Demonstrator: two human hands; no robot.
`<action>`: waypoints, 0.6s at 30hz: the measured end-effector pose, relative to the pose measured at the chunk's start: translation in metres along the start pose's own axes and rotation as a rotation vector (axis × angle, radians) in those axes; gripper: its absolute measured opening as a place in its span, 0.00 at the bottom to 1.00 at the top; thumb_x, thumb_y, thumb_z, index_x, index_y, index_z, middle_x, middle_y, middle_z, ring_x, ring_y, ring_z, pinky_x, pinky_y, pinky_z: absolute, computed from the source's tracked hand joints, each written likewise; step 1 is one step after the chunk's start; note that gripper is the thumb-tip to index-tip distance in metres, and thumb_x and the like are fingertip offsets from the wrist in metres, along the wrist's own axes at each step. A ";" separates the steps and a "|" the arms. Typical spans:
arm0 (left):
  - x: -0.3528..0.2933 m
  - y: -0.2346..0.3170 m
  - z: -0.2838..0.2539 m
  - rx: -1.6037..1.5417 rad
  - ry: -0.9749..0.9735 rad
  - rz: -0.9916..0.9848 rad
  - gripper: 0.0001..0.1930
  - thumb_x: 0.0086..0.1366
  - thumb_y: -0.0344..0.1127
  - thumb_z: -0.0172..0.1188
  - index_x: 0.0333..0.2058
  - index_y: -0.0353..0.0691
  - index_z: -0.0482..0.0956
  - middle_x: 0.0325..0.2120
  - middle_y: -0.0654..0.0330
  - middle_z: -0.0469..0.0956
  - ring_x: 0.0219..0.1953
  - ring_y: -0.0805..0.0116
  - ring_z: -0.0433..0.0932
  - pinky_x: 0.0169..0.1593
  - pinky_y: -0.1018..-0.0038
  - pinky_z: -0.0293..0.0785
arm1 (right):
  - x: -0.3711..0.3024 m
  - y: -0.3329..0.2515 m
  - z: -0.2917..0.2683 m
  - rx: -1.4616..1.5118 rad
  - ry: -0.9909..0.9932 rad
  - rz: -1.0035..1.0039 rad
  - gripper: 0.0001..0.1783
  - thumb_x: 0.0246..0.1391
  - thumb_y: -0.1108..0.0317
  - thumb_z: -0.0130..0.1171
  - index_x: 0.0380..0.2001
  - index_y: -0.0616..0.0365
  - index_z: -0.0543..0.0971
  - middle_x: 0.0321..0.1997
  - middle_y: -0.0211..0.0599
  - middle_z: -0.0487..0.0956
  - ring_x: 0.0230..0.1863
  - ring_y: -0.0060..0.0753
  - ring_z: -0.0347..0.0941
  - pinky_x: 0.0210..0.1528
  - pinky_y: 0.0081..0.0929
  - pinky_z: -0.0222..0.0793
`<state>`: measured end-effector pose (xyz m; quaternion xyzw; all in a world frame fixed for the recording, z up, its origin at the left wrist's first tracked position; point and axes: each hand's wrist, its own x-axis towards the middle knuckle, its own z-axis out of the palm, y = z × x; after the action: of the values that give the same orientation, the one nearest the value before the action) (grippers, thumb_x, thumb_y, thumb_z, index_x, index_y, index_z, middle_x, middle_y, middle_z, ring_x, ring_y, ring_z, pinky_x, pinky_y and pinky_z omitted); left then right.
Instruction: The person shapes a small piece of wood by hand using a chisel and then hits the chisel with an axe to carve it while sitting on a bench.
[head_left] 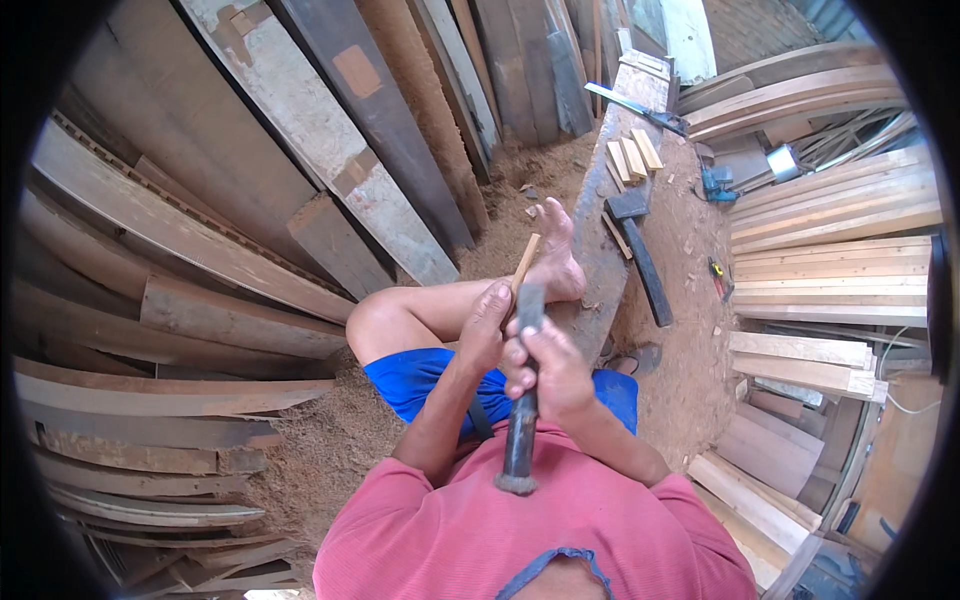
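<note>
The person's left hand (487,318) is near the middle of the frame, its fingers closed round the lower part of a thin wood strip (525,262), which slants up and slightly right out of the grip. Just beside it, the right hand (552,368) has its fingers curled firmly round a dark tool (520,430). The tool stands nearly vertical in the frame: its flared butt points down toward the pink shirt (610,500), while its grey upper end, blurred, overlaps the lower part of the strip. Whether the two touch cannot be told.

Both hands are above the blue shorts (412,380). A bare foot (558,255) is just above the strip in the frame, beside a long plank (598,285) that runs toward the upper right. On that plank lie a dark mallet (628,206), its handle reaching past the right edge, several small pale blocks (632,158) and, farther up, a handsaw (635,107).

A teal drill (718,187) lies at the upper right, near stacks of pale boards (835,240) along the right side. Darker boards (375,125) lean across the upper left, and sawdust (330,465) covers the ground at the lower left.
</note>
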<state>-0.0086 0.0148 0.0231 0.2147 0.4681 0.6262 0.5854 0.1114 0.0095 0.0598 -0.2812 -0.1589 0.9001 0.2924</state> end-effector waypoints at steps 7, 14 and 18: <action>-0.011 0.002 -0.043 0.667 -0.164 0.194 0.19 0.75 0.42 0.38 0.42 0.36 0.76 0.30 0.60 0.75 0.33 0.70 0.73 0.41 0.74 0.70 | -0.018 0.012 0.017 -0.065 -0.032 0.044 0.08 0.67 0.62 0.43 0.42 0.53 0.67 0.23 0.25 0.63 0.17 0.16 0.57 0.21 0.22 0.63; -0.033 0.022 -0.019 0.760 -0.123 0.334 0.17 0.74 0.39 0.41 0.42 0.34 0.77 0.28 0.54 0.76 0.27 0.62 0.76 0.35 0.70 0.72 | -0.029 0.005 0.020 -0.114 -0.046 -0.002 0.09 0.68 0.61 0.42 0.40 0.54 0.67 0.22 0.24 0.61 0.17 0.16 0.57 0.20 0.21 0.63; -0.052 0.002 -0.038 0.899 -0.275 0.424 0.16 0.73 0.39 0.42 0.34 0.34 0.74 0.23 0.52 0.73 0.23 0.60 0.74 0.32 0.67 0.71 | -0.040 0.000 0.007 0.147 0.050 -0.046 0.09 0.68 0.61 0.43 0.38 0.55 0.66 0.21 0.25 0.61 0.16 0.18 0.57 0.20 0.23 0.63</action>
<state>-0.0292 -0.0464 0.0208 0.6158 0.5559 0.4338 0.3516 0.1345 -0.0159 0.0822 -0.2777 -0.0914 0.8952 0.3365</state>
